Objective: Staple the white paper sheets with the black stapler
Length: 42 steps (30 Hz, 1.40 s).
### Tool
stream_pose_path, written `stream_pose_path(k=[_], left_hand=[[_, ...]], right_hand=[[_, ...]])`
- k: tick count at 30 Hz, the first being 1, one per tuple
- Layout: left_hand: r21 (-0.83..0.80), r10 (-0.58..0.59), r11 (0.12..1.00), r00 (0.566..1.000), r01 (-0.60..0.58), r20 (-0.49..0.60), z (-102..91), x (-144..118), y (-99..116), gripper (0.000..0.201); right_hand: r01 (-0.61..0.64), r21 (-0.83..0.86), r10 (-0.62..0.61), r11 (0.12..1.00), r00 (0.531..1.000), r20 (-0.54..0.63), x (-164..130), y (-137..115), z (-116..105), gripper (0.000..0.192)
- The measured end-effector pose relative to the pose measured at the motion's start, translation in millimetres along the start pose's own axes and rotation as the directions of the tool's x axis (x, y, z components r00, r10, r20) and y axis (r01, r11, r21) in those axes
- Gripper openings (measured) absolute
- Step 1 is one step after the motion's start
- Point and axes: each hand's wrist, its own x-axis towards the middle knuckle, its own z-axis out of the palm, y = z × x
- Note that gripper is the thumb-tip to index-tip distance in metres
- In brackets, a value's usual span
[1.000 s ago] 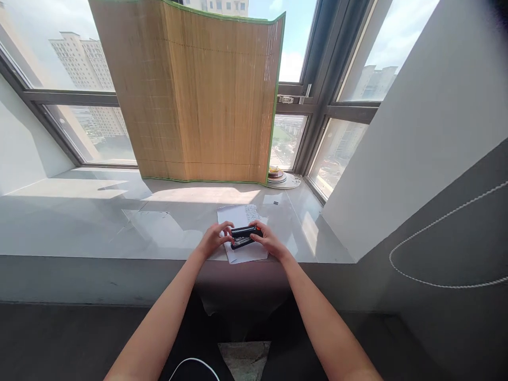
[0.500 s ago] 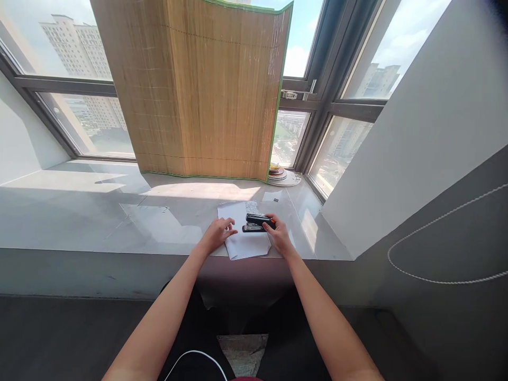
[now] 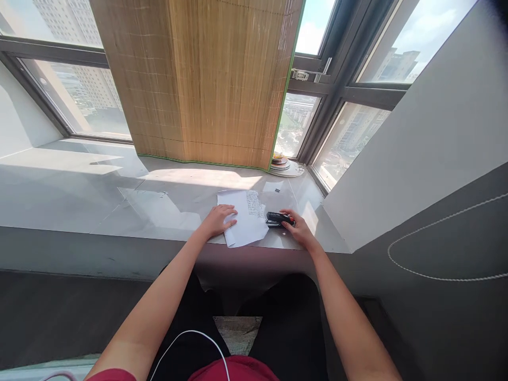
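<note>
Resting on the sill (image 3: 119, 211), a black stapler (image 3: 278, 218) is gripped by the right hand (image 3: 298, 228); white paper (image 3: 244, 225) is pinned under the left hand (image 3: 218, 219), fingers flat.

Paper (image 3: 245, 222) on sill (image 3: 119, 196); stapler (image 3: 278, 218) just right; bamboo screen (image 3: 198, 79) behind.

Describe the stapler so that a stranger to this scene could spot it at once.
Find the bamboo screen standing on the grey window ledge. In front of it lies white paper; the stapler sits at the paper's right edge under the right hand. It is the only black thing there, with an orange spot.
</note>
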Motion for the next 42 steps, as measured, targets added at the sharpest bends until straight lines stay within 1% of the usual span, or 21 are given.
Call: stream_pose_path(k=[2,4,7,11,14,16,20,23,26,28,31,33,36,39,42], left_hand=[[-0.003,-0.004,1.0,1.0,0.004,-0.003,-1.3,0,1,0.032],[-0.013,-0.011,1.0,1.0,0.011,-0.011,-2.1,-1,1,0.03],[-0.034,-0.013,0.999,1.0,0.012,-0.019,-2.0,-1,0,0.028],[-0.052,0.009,0.999,1.0,-0.01,-0.012,-0.8,-1,0,0.026],[-0.062,0.037,0.997,0.999,-0.037,0.0,-0.9,-2,3,0.023],[-0.078,0.06,0.995,0.998,-0.059,0.007,-2.1,-3,5,0.022],[-0.084,0.098,0.992,0.995,-0.097,0.008,-6.4,-4,10,0.024],[-0.056,0.045,0.997,0.999,-0.044,0.006,-7.0,5,21,0.02],[-0.049,-0.008,0.999,1.0,0.009,0.005,0.1,25,40,0.017],[-0.066,-0.004,0.998,1.0,0.003,-0.004,9.9,41,54,0.017],[-0.045,-0.025,0.999,0.999,0.026,0.022,27.5,58,68,0.015],[-0.018,-0.041,0.999,0.998,0.041,0.041,37.5,62,70,0.013],[-0.024,-0.019,1.0,1.0,0.019,0.014,46.5,62,66,0.019],[-0.049,-0.01,0.999,0.999,0.009,-0.033,49.7,58,62,0.02],[-0.055,-0.022,0.998,0.999,0.02,-0.034,50.5,54,63,0.016]], right_hand=[[0.087,-0.05,-0.087,0.995,0.996,0.009,2,-7,4,0.044],[0.154,-0.119,-0.154,0.981,0.988,0.009,3,-12,7,0.041],[0.197,-0.224,-0.204,0.955,0.979,-0.008,6,-15,15,0.037],[0.188,-0.328,-0.215,0.926,0.976,-0.046,12,-16,28,0.038],[0.169,-0.369,-0.209,0.914,0.975,-0.07,17,-18,35,0.045],[0.179,-0.384,-0.221,0.906,0.973,-0.07,20,-22,39,0.046],[0.196,-0.36,-0.244,0.912,0.966,-0.09,25,-31,46,0.033],[0.173,-0.379,-0.227,0.909,0.968,-0.103,27,-33,50,0.028],[0.168,-0.44,-0.225,0.882,0.971,-0.08,27,-32,52,0.031],[0.171,-0.456,-0.225,0.873,0.972,-0.066,27,-30,52,0.032],[0.167,-0.469,-0.221,0.867,0.973,-0.062,27,-27,52,0.033],[0.16,-0.476,-0.216,0.865,0.974,-0.064,27,-26,52,0.034],[0.156,-0.471,-0.21,0.868,0.976,-0.064,27,-26,53,0.034],[0.158,-0.464,-0.21,0.872,0.976,-0.063,28,-26,52,0.034],[0.158,-0.464,-0.21,0.872,0.976,-0.062,27,-26,52,0.033]])
